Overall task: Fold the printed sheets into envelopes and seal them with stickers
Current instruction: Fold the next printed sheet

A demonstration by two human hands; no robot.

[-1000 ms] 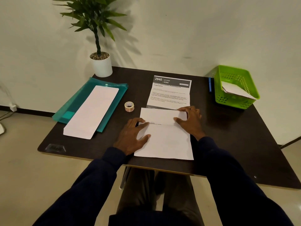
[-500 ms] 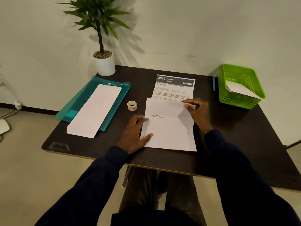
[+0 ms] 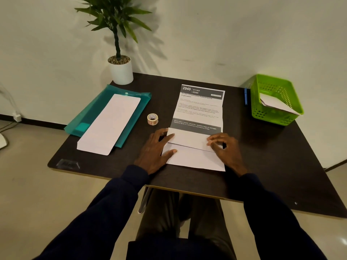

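Note:
A printed sheet (image 3: 199, 107) lies in the middle of the dark table, its near part folded up with the blank back side showing. A folded flap (image 3: 189, 140) rests across that white part. My left hand (image 3: 155, 149) lies flat on the sheet's left edge, fingers spread, thumb on the lower panel. My right hand (image 3: 223, 145) presses with curled fingers on the flap's right end. A small roll of stickers (image 3: 152, 119) stands just left of the sheet, apart from both hands.
A stack of white sheets (image 3: 110, 122) lies on a teal folder (image 3: 90, 117) at the left. A green basket (image 3: 276, 100) holding folded paper stands at the right, a blue pen (image 3: 245, 96) beside it. A potted plant (image 3: 121, 70) stands at the back.
The flap held high by my right hand half a second ago now lies lower on the sheet, so more printed text shows. My left hand slid up to the fold.

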